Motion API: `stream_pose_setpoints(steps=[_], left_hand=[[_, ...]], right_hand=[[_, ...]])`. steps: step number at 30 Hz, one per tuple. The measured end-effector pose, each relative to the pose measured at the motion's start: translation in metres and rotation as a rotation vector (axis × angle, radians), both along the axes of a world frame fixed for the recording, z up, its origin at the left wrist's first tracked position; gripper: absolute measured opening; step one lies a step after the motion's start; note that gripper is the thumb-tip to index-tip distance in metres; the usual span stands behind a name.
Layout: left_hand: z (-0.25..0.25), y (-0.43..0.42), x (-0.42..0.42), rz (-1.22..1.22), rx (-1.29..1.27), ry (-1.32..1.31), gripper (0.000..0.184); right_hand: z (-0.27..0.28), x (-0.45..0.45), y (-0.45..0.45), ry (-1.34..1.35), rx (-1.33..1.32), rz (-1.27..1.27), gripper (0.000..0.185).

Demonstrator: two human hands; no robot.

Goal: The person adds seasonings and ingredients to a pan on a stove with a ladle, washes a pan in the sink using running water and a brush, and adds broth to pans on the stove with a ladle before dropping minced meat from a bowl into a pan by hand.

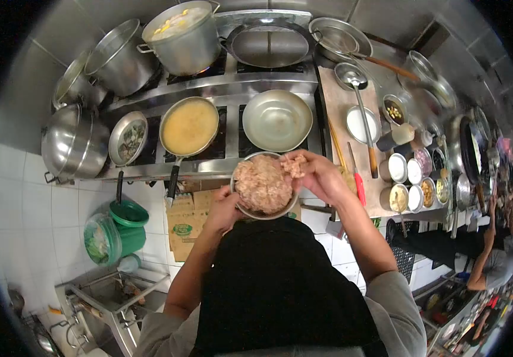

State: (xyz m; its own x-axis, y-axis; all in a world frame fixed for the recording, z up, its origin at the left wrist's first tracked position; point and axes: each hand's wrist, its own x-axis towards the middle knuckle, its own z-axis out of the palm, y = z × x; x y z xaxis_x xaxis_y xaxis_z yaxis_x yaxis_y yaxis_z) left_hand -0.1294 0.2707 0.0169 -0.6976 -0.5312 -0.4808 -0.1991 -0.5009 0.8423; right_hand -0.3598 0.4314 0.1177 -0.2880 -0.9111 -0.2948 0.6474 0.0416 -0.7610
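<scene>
A metal bowl (266,215) heaped with raw minced meat (262,183) is held close to my body, in front of the stove. My left hand (223,209) grips the bowl's left rim with its fingers closed. At the right rim, my right hand (322,175) pinches a small lump of minced meat (295,166) just above the rest. Beyond the bowl sits a wide metal pan (277,120) with a little clear liquid. Left of that, a frying pan (189,127) holds a yellowish-brown liquid, its black handle pointing toward me.
A tall pot (182,44) stands over a lit burner behind. Farther left, a small pan (128,138) holds dark pieces. On the right counter are a red-handled knife (358,181), a ladle (363,116) and several seasoning cups (397,168). Another person (500,268) works at far right.
</scene>
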Motion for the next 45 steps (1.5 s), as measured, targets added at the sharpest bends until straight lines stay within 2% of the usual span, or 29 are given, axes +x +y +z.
stream_pose_setpoints(steps=[3,4,7,9,10,13,15,17,19,22,23,24,25,26,29,32,34,36,38,41,44,45], left_hand=[[-0.026,-0.007,0.003,0.092,0.002,0.045,0.016],[-0.023,-0.005,0.002,0.109,0.009,0.050,0.017],[-0.013,-0.009,0.013,0.198,0.002,0.036,0.018],[-0.013,-0.005,0.017,0.261,0.002,0.005,0.018],[-0.013,-0.005,0.020,0.283,0.005,-0.017,0.016],[-0.029,-0.006,0.038,0.301,-0.036,-0.031,0.014],[-0.024,-0.007,0.036,0.337,-0.025,-0.073,0.013],[-0.023,-0.013,0.039,0.341,-0.040,-0.098,0.013],[-0.025,-0.022,0.039,0.379,-0.047,-0.114,0.012],[-0.034,-0.047,0.039,0.301,-0.098,-0.126,0.014],[-0.037,-0.053,0.039,0.253,-0.122,-0.131,0.015],[-0.038,-0.058,0.036,0.248,-0.127,-0.120,0.016],[-0.038,-0.065,0.030,0.242,-0.138,-0.107,0.018],[-0.038,-0.072,0.025,0.234,-0.150,-0.094,0.020],[-0.052,-0.088,0.016,0.213,-0.308,0.003,0.024],[-0.074,-0.107,0.015,0.121,-0.417,-0.071,0.021],[-0.090,-0.119,0.019,0.040,-0.317,-0.072,0.014],[-0.075,-0.126,0.017,0.005,-0.233,-0.043,0.013],[-0.018,-0.121,0.009,-0.009,-0.157,0.012,0.013],[-0.045,-0.131,0.002,-0.080,-0.308,0.039,0.012],[-0.057,-0.142,0.000,-0.140,-0.312,0.020,0.013],[-0.059,-0.139,-0.002,-0.090,-0.216,0.046,0.012]], right_hand=[[-0.019,-0.023,-0.019,-0.248,-0.146,0.061,0.031],[-0.041,-0.038,-0.025,-0.355,-0.271,0.146,0.029],[-0.055,-0.062,-0.055,0.011,0.001,-0.077,0.024],[-0.069,-0.082,-0.076,0.183,0.177,-0.116,0.019],[-0.113,-0.110,-0.086,0.455,0.358,-0.016,0.024],[-0.167,-0.142,-0.113,1.254,0.704,0.179,0.028],[-0.228,-0.183,-0.119,1.805,0.309,0.355,0.025],[-0.221,-0.180,-0.126,1.908,0.294,0.230,0.023],[-0.187,-0.154,-0.138,1.535,0.696,-0.180,0.022],[-0.144,-0.109,-0.134,1.299,0.208,-0.023,0.029],[-0.096,-0.065,-0.130,1.268,0.132,0.114,0.028],[-0.077,-0.034,-0.126,1.172,0.030,0.262,0.029],[-0.063,-0.009,-0.127,1.312,0.063,0.381,0.037],[-0.063,0.013,-0.130,1.558,0.099,0.398,0.043],[-0.080,0.053,-0.137,1.688,0.258,0.157,0.042],[-0.097,0.072,-0.143,1.748,0.285,0.100,0.038],[-0.087,0.071,-0.138,1.672,0.330,0.102,0.035],[-0.065,0.073,-0.143,1.626,0.320,0.060,0.033],[-0.050,0.078,-0.143,1.603,0.283,-0.038,0.031],[-0.066,0.083,-0.150,1.743,0.160,-0.096,0.029],[-0.056,0.071,-0.148,1.531,0.323,0.168,0.028],[-0.049,0.063,-0.144,1.441,0.366,0.264,0.030]])
